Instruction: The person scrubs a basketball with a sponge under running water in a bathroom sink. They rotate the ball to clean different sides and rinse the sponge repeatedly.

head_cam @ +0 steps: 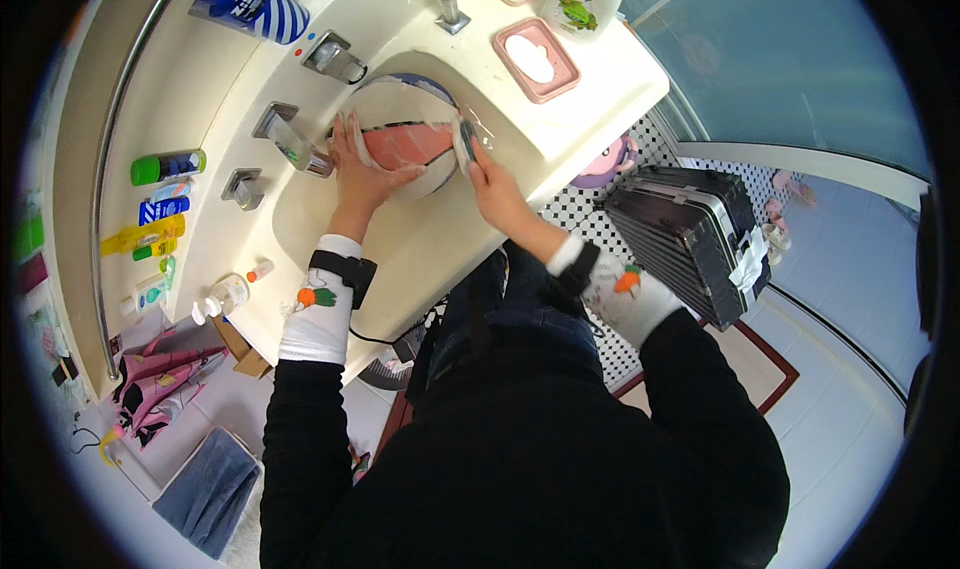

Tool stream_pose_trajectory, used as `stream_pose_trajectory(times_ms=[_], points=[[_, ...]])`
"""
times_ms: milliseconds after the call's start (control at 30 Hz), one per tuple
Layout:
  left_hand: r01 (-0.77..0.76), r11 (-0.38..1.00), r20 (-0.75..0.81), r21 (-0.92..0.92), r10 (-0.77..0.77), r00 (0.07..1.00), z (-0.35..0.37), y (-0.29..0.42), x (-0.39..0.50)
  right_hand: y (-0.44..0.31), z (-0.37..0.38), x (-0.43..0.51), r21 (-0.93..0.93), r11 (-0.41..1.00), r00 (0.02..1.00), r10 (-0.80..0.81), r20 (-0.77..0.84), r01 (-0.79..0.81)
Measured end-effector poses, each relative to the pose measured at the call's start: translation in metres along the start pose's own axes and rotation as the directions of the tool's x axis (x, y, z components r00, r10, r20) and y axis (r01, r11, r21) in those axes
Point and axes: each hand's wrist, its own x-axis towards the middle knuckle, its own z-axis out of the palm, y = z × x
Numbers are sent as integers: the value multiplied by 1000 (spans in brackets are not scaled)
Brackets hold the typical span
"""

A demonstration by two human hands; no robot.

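A basketball [409,143] with white, salmon and blue panels sits in the white sink basin [300,213], soap suds smeared over it. Spread across its left side, my left hand [364,168] grips it, the thumb lying over the lower part. My right hand [499,194] holds a scrubbing brush [468,140] with a dark back, its pale bristle side pressed against the ball's right side. How the fingers wrap the brush is partly hidden. Left of the ball stands the chrome faucet spout [296,145], close to my left fingers, with a handle [335,57] above it.
A pink soap dish [537,60] with white soap and a clear bottle [585,3] stand on the counter's right. A pump bottle [223,297] is at the lower left; several tubes line the ledge. A black suitcase [686,239] stands on the tiled floor.
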Motion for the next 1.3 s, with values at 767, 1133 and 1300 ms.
stream_pose_trajectory(times_ms=[767, 1133, 1300], points=[[-32, 998, 45, -52, 35, 998, -7, -14, -4, -17, -22, -3, -179, 983, 975, 5, 223, 36], [37, 997, -2, 72, -37, 999, 13, -11, 3, -62, -9, 71, -489, 803, 931, -215, 294, 340], [81, 997, 27, 5, -82, 996, 3, -9, -1, -76, -18, 19, -507, 778, 870, -99, 482, 370]])
